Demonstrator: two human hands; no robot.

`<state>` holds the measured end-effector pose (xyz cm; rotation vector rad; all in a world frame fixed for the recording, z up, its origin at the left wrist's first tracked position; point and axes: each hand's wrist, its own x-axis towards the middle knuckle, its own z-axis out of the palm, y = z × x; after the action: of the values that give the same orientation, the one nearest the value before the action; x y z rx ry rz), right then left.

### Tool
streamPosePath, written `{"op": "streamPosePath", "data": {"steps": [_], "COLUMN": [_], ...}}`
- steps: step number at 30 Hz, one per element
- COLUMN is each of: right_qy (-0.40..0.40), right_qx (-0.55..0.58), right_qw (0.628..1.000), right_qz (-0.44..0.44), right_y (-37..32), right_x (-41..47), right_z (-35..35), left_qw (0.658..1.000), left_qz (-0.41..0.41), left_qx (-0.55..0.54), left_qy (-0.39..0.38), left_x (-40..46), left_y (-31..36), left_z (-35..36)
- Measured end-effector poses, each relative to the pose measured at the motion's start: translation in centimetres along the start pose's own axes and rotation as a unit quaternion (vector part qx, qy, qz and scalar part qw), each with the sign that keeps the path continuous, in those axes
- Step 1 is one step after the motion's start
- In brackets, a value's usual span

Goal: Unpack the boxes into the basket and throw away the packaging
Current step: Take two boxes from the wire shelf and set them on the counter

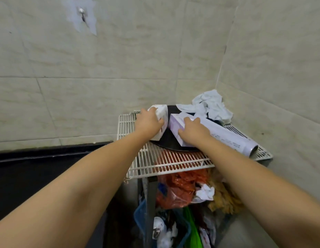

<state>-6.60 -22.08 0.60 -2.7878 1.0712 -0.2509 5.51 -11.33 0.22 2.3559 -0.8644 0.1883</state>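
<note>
**White wire shelf, two boxes under two hands**

White-coated wire formed the shelf [166,160] that stood in the far right corner of a tiled room, and both bare arms reached out over it from the near edge. A flat black round plate [170,146] lay on the wire, and the two boxes sat on it side by side, just apart.

The left hand [148,122] was wrapped over the white box [162,114], thumb on the far left top edge and fingers curled down its right face, so the hand was closed around the box. That box lay on the left part of the plate, its near end overhanging the rim.

The right hand [193,130] lay on the pale lilac box [175,122], fingers spread across its top and thumb pressed to the near side; whether it truly gripped the box or only rested on it could not be told. A long pale roll [232,137] of printed wrap lay just right of that box, running toward the near right corner of the shelf, its open end facing near.

A crumpled light blue cloth [209,106] was heaped at the far right corner against the wall.

Below the shelf, red plastic bags [178,188], crumpled white paper [205,192] and a blue basket [140,217] with mixed clutter were visible.
</note>
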Motion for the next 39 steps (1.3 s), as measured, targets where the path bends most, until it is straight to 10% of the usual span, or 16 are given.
{"op": "streamPosePath", "data": {"steps": [13, 23, 32, 39], "right_qy": [0.116, -0.107, -0.131, -0.159], "right_qx": [0.144, 0.093, -0.075, -0.044], "right_qw": [0.976, 0.951, 0.937, 0.940], "right_qz": [-0.118, -0.276, -0.314, -0.298], "right_y": [-16.2, -35.8, -35.6, -35.4], "right_x": [0.3, -10.9, -19.4, -17.0], "right_z": [-2.0, 16.8, 30.5, 28.1], "left_qw": [0.993, 0.970, 0.951, 0.947], "left_qz": [-0.016, -0.226, -0.290, -0.262], "left_qx": [-0.057, 0.080, 0.106, 0.184], "left_qy": [0.103, 0.043, -0.014, 0.003], "left_x": [-1.2, -17.0, -31.3, -30.0], "left_y": [-13.8, -40.1, -48.7, -48.2], "left_z": [-15.1, -19.1, -13.2, -14.3]}}
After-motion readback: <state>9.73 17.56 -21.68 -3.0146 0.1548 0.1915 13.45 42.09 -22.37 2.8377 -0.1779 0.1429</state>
